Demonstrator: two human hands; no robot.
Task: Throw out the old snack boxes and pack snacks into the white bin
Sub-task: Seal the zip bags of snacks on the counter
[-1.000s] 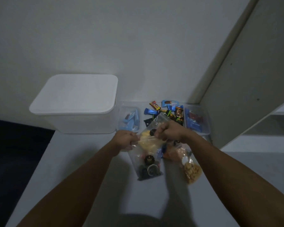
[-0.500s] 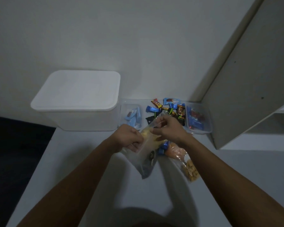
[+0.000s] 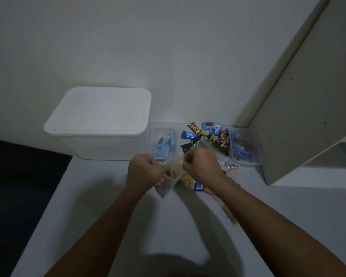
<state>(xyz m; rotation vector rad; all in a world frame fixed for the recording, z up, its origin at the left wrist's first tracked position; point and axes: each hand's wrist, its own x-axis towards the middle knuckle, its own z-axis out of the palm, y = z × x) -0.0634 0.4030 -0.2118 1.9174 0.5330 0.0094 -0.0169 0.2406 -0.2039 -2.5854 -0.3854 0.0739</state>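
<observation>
Your left hand (image 3: 146,170) and right hand (image 3: 200,165) both have their fingers curled tight on the top edge of a clear plastic zip bag (image 3: 173,172) of mixed snacks, held just above the pale grey tabletop (image 3: 112,206). Packing looks barely begun: the white rectangular plastic bin (image 3: 100,124) stands at the back left against the wall with its lid shut, so you will need to open it first. Loose wrapped chocolate bars (image 3: 206,134) lie heaped between two clear shallow plastic trays (image 3: 162,144), each with blue-wrapped snacks inside. No old snack boxes show, so you cannot judge whether they are thrown out. Your right forearm hides most of a second clear bag of orange and tan snacks (image 3: 228,212), and the dim light blurs what the held bag contains
</observation>
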